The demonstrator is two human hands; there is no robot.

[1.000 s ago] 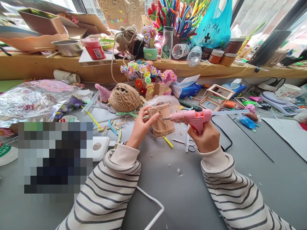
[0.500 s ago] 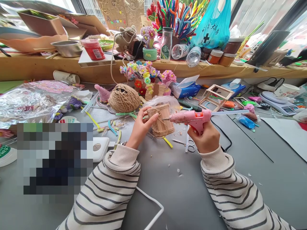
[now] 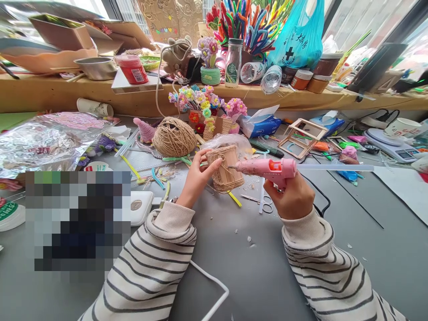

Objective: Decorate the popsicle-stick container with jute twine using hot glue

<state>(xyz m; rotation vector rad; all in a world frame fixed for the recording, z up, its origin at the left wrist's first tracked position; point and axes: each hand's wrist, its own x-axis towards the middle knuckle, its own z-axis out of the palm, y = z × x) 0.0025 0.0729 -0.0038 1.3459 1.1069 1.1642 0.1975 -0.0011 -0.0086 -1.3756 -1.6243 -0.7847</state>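
My left hand [image 3: 199, 178] is closed around the left side of a small wooden-slat pot [image 3: 230, 167] wrapped with twine at its top and bottom. A twine bow sits near my left thumb. In my right hand [image 3: 292, 194] is a pink hot glue gun [image 3: 267, 168], its nozzle pointing left at the front of the pot, close to the bow; whether it touches cannot be told. A long clear glue stick [image 3: 334, 167] juts from the gun's back. Behind the pot lies crumpled clear plastic [image 3: 242, 145], and a ball of twine [image 3: 175, 137] rests to the left.
Scissors [image 3: 262, 203] lie below the glue gun. A white cable [image 3: 214, 283] crosses the front of the grey table. Flower pots, a tissue pack [image 3: 262, 126], a wooden frame [image 3: 301, 136] and a scale [image 3: 394, 145] stand farther back, below a crowded shelf [image 3: 140, 100].
My right hand has rolled the glue gun and drawn slightly right and down; the glue stick points level and shows longer. My left hand and the pot stay nearly still.
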